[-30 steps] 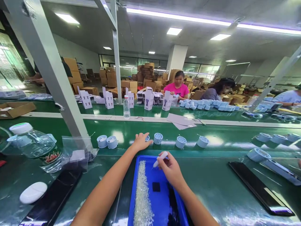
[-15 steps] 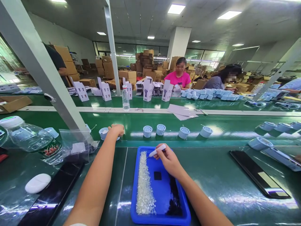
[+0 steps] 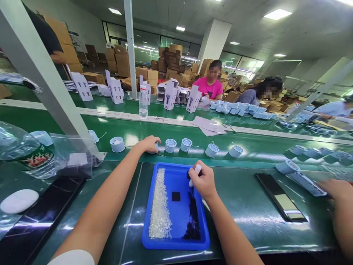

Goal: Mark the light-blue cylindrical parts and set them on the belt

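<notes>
My left hand [image 3: 149,144] reaches over the green belt, its fingers closed round a light blue round plastic part [image 3: 156,145], mostly hidden by the hand. My right hand [image 3: 203,181] grips a white pen-like tool [image 3: 198,169], tip down at the small black pieces [image 3: 192,217] along the right side of a blue tray [image 3: 146,235]. Small clear pieces [image 3: 159,209] lie heaped along the tray's left side, with a black square [image 3: 175,196] between. Another light blue round part [image 3: 117,144] stands left of my left hand; a similar part [image 3: 170,145] stands just to its right.
More light blue parts [image 3: 212,149] stand along the belt. A grey post [image 3: 57,84] rises at left beside a large bottle [image 3: 24,154]. A black phone [image 3: 281,198] lies at right, near another person's hand [image 3: 336,189]. A small bottle [image 3: 143,103] stands beyond.
My left hand has moved right along the belt with a light blue part. My right hand has shifted the tool from the clear pieces to the black ones. A person's hand has appeared at right.
</notes>
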`<state>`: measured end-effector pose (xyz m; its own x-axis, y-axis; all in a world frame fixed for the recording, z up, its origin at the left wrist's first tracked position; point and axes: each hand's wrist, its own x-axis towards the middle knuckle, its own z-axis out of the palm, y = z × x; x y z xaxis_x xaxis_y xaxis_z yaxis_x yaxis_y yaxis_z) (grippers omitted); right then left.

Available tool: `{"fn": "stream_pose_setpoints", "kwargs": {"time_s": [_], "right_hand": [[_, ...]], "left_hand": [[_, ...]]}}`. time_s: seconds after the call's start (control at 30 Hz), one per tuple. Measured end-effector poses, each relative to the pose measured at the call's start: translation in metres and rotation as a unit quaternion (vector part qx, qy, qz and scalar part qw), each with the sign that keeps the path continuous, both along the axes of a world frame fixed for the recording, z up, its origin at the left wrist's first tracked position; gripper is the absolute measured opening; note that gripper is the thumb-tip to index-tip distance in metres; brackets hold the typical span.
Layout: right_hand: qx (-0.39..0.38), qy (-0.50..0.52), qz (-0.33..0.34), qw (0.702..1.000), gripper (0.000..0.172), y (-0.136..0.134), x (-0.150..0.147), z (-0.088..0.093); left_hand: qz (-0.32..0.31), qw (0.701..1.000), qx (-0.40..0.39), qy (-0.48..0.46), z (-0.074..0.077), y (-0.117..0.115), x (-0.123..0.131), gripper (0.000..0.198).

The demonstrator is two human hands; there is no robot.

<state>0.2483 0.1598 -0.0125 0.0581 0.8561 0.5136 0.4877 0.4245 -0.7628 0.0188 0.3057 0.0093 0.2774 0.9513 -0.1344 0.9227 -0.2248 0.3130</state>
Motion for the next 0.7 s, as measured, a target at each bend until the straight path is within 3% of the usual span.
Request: {"fn": "stream_pose_setpoints", "kwargs": {"time_s": [0.17,0.33,0.7], "right_hand": [[-0.025,0.003,0.004,1.0,0.025,0.002,-0.001,-0.003],[-0.031,-0.009,0.018,0.999,0.025,0.003,-0.003,-0.006],[-0.011,-0.008,0.003,1.0,0.024,0.003,-0.004,-0.005]], "left_hand": [[0.075,0.986,0.082,-0.123,0.008,0.001,-0.003,0.049],[0.11,0.962,0.08,-0.236,0.02,-0.008,0.003,0.044],[0.13,0.935,0.098,-0.314,0.024,-0.011,0.004,0.046]]}}
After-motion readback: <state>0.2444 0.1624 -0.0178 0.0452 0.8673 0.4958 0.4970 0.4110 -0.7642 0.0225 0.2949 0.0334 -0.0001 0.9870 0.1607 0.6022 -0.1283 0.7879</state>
